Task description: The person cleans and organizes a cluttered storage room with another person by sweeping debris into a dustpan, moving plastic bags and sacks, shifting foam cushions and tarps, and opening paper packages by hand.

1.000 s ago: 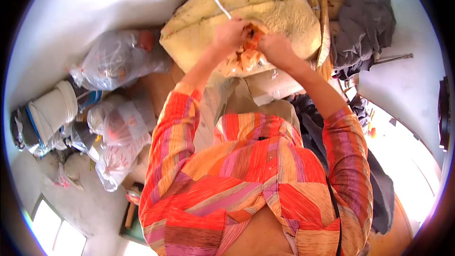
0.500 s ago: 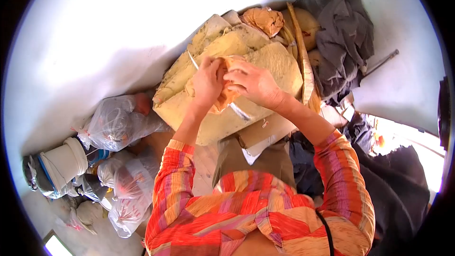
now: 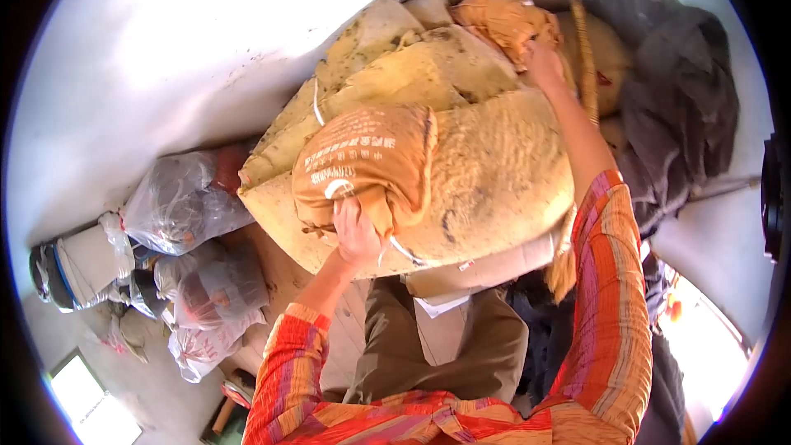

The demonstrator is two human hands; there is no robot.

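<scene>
My left hand point(image 3: 358, 232) grips the gathered near end of a full orange cloth bag point(image 3: 371, 161) with white printed characters. The bag rests on the near left part of a big yellowish, stained sack point(image 3: 503, 165). My right arm stretches to the far right, where my right hand point(image 3: 544, 63) is closed on the near edge of a second orange cloth bag point(image 3: 504, 23), crumpled and lying at the back; its fingertips are partly hidden in the folds. A white string point(image 3: 404, 252) trails beside my left hand.
A straw broom point(image 3: 587, 66) stands right of the sack, with dark grey cloth point(image 3: 680, 99) beyond. Cardboard point(image 3: 494, 272) lies under the sack's near edge. At left are several tied plastic bags point(image 3: 185, 206) and a white bucket point(image 3: 86, 268). A white wall rises behind.
Both hands were together over orange cloth at the sack's middle. Now they are apart: my left holds the printed bag nearer me, while my right has reached to the far right bag.
</scene>
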